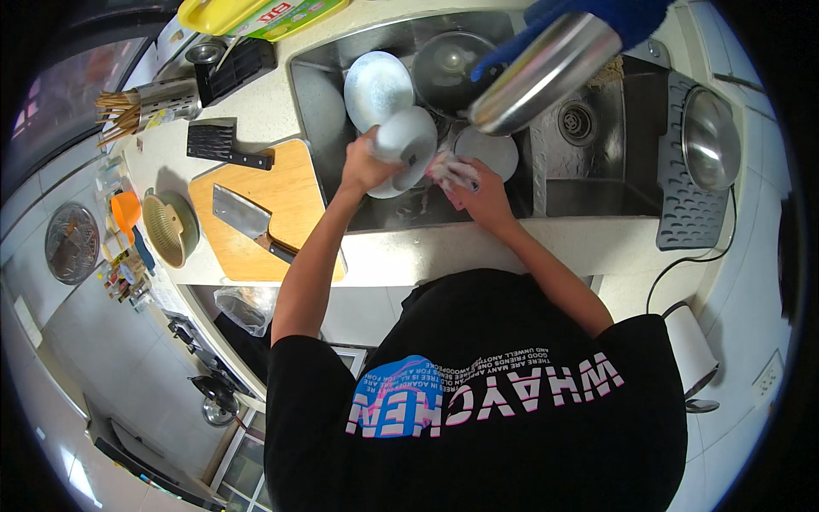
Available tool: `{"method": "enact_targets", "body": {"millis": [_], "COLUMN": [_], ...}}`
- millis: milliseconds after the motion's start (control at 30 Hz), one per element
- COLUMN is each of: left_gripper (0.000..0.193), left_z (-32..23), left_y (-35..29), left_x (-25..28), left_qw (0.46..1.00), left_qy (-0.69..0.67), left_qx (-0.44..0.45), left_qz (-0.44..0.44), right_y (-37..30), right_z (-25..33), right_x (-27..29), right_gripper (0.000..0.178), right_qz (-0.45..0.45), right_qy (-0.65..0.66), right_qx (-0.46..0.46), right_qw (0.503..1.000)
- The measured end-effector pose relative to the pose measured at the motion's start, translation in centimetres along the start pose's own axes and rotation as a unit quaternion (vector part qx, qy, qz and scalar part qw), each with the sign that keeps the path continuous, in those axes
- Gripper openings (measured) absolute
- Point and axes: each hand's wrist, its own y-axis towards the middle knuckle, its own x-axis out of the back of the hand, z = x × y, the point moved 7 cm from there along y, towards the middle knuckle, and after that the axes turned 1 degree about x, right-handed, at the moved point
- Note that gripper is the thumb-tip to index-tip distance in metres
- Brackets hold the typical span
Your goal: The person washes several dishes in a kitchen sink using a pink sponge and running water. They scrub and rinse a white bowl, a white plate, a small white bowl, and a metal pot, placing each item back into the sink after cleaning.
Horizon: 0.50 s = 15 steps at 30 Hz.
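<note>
Over the left basin of the steel sink (375, 220), my left hand (363, 164) grips a white bowl (408, 136) by its side, tilted and slightly blurred. My right hand (483, 194) is closed around a crumpled pink-and-white cloth (452, 171), right beside that bowl. Behind the held bowl a second white bowl (378, 81) sits in the basin. Next to my right hand lies a white dish (490, 154), partly covered by the hand and cloth. A dark round pan (452, 64) is at the back of the basin.
A shiny metal cylinder (550, 72) with a blue fabric-like piece (597, 17) hangs over the sink. A cleaver (241, 212) lies on the wooden cutting board (299, 179) at left. On the right, a metal bowl (711, 136) rests on a grey draining mat (691, 226).
</note>
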Motion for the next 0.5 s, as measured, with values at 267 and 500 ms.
{"method": "enact_targets", "body": {"millis": [267,500], "left_gripper": [0.045,0.032], "left_z": [1.6,2.4], "left_y": [-5.9,-9.9], "left_x": [1.7,-1.1], "left_qw": [0.816,0.605], "left_qy": [-0.522,-0.734], "left_qx": [0.165,0.170], "left_qz": [-0.184,-0.257], "right_y": [-2.7,-0.6], "right_z": [7.5,7.6], "right_x": [-4.3,0.4], "right_gripper": [0.029,0.034], "right_qz": [0.049,-0.122], "right_qy": [-0.156,-0.169], "right_qx": [0.359,0.357], "right_qw": [0.919,0.911]}}
